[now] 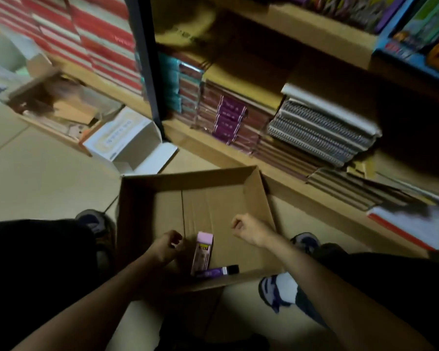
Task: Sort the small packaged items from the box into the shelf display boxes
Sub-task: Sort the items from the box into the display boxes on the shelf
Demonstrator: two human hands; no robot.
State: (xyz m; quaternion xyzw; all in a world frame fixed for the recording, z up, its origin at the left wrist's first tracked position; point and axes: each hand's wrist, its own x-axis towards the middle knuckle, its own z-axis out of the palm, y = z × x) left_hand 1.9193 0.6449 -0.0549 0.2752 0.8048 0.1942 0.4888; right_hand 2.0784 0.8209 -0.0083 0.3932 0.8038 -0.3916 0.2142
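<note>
Both hands hang over the cardboard box (188,177) on the floor: left hand (167,245) has curled fingers with nothing seen in them, just beside a pink pack (202,253), and right hand (246,228) is a closed, empty fist further right, apart from the items. The pink pack lies on the box bottom near the front wall, with a purple tube (218,271) with a black cap at its near end. Beyond the box, an open white display box (127,143) sits on the floor by the shelf (284,182), which holds purple packs (230,120) and spiral notebooks (319,133).
</note>
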